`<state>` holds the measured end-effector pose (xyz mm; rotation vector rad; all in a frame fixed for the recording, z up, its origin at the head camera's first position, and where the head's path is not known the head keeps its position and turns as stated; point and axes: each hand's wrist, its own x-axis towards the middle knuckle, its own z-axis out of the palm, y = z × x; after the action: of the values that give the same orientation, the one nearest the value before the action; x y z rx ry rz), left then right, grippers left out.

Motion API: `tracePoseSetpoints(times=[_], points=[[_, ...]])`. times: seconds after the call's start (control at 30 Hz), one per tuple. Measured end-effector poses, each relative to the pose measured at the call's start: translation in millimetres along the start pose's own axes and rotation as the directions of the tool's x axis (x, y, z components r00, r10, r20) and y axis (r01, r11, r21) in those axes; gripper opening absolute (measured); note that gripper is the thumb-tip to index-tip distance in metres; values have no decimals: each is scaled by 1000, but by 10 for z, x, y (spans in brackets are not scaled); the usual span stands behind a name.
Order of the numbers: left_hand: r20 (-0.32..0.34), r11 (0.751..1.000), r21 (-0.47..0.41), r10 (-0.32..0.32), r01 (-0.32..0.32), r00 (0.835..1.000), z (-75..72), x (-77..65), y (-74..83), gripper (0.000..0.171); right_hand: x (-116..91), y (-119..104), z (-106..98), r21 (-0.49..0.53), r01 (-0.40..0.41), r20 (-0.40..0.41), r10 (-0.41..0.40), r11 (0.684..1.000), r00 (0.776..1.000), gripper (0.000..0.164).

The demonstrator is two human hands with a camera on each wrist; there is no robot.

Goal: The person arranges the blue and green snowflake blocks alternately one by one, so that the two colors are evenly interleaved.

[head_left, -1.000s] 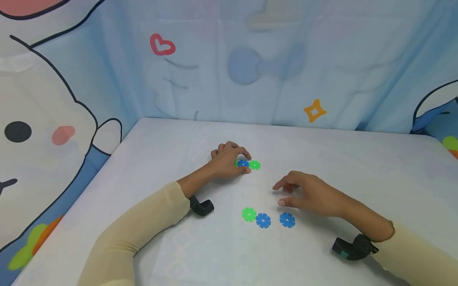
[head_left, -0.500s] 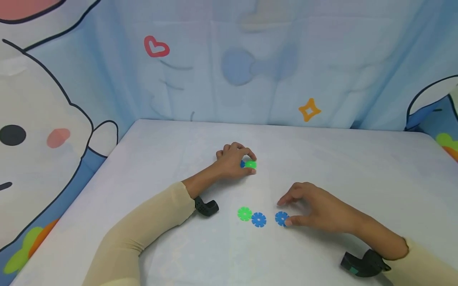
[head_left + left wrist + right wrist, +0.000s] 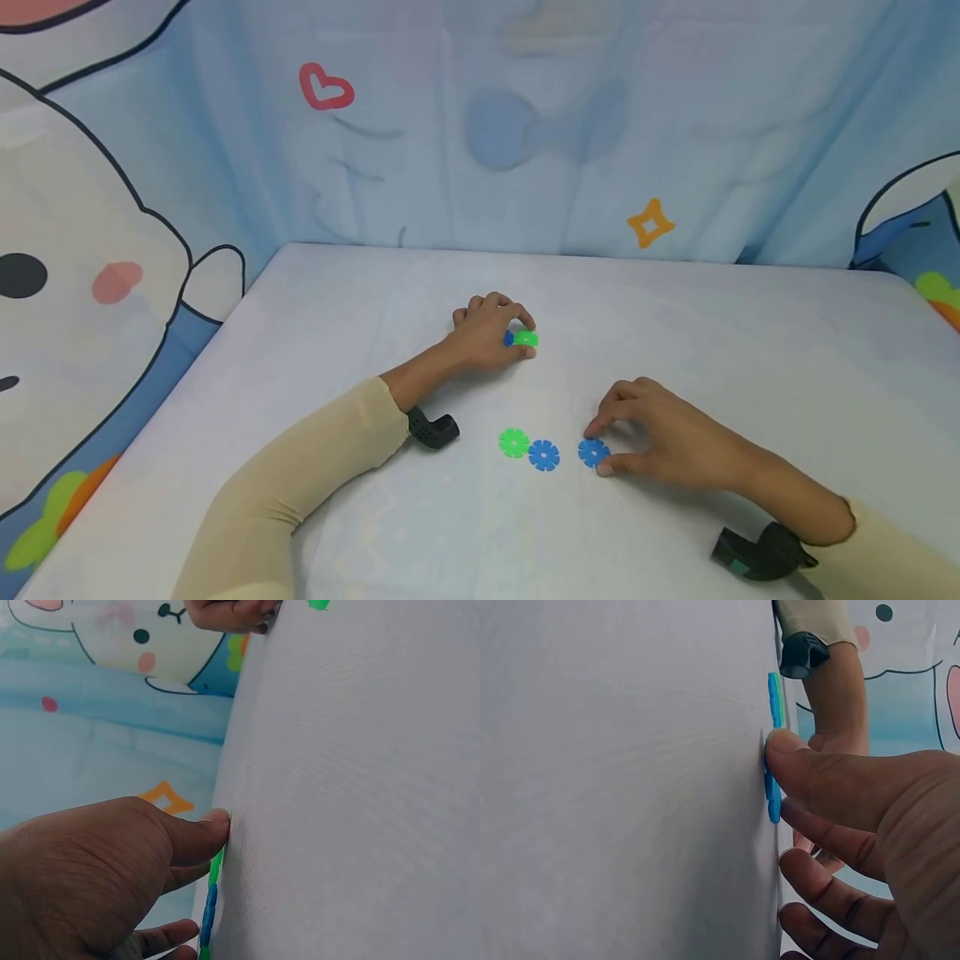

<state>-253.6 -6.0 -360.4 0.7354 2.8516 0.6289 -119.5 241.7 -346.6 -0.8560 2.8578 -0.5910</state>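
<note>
In the head view my left hand point(image 3: 486, 335) pinches a green notched interlocking disc point(image 3: 527, 338) between thumb and index finger. Part of a blue disc point(image 3: 509, 338) shows beside it under the hand; the left wrist view shows green and blue discs point(image 3: 209, 911) in a line, flat on the table. My right hand point(image 3: 667, 437) holds a single blue notched disc point(image 3: 593, 453) by its edges, thumb near and index finger far. Just left of that disc lie a green disc point(image 3: 513, 443) and a blue disc point(image 3: 543, 456), edges touching or nearly so.
A white cloth covers the table point(image 3: 720, 333). Behind it hangs a light blue curtain point(image 3: 420, 167) with cartoon prints. Black wrist cameras point(image 3: 433, 429) sit at both cuffs, close above the table.
My right hand has come down and toward me onto the lone blue disc and grips it. The left hand has slid slightly right, its thumb and finger closing round the green disc.
</note>
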Motion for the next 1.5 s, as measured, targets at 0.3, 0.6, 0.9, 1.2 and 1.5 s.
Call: tracePoseSetpoints(times=[0.3,0.6,0.9,1.2,1.5], points=[[-14,1000,-16,8,-8,1000,-7,7,-17,33,-4,-39,11,-5,-13,-17,12,1000,1000,28],[-23,1000,-15,15,-16,1000,-11,6,-24,32,5,-54,47,1,-4,-36,4,1000,999,30],[-17,999,-27,27,-27,999,-26,-5,-26,31,-3,-17,85,59,37,-36,-35,998,999,32],[-17,1000,-15,20,-20,1000,-37,-13,-12,31,3,1,84,200,139,27,-148,970,989,24],[-12,1000,-1,22,-22,1000,-39,-17,-15,31,-2,41,96,193,205,4,-210,960,978,31]])
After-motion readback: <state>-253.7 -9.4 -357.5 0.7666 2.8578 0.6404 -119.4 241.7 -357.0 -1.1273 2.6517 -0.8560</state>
